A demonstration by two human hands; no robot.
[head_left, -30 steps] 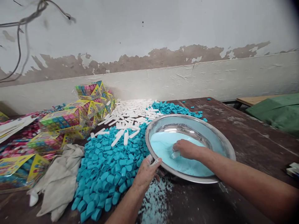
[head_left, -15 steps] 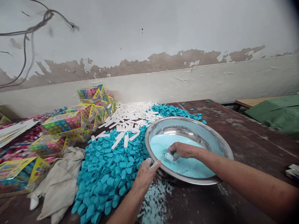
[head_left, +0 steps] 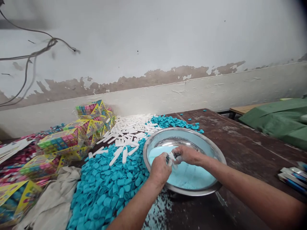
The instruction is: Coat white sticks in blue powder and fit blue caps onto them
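Over the wide metal basin (head_left: 184, 192), my two hands meet at a small white plastic tube (head_left: 171, 156). My left hand (head_left: 160, 169) is closed on its near side, at the basin's left rim. On the other side, my right hand (head_left: 188, 155) pinches the same tube with powdery fingertips. The fingers hide most of the tube. Light blue powder (head_left: 189, 175) fills the bottom of the basin below them. A heap of teal plastic caps (head_left: 110, 185) lies left of the basin, with loose white tubes (head_left: 134, 124) behind it.
Clear packs of colourful sticks (head_left: 61, 140) are stacked at the left, near a crumpled grey cloth (head_left: 52, 198). More teal caps (head_left: 175, 121) lie behind the basin. Spilled powder (head_left: 158, 207) marks the dark table (head_left: 244, 140). Packets (head_left: 294, 177) sit at the right edge.
My right hand has lifted the white tube out of the powder. My left hand has left the basin's rim and now grips the tube too. The view has shifted slightly.
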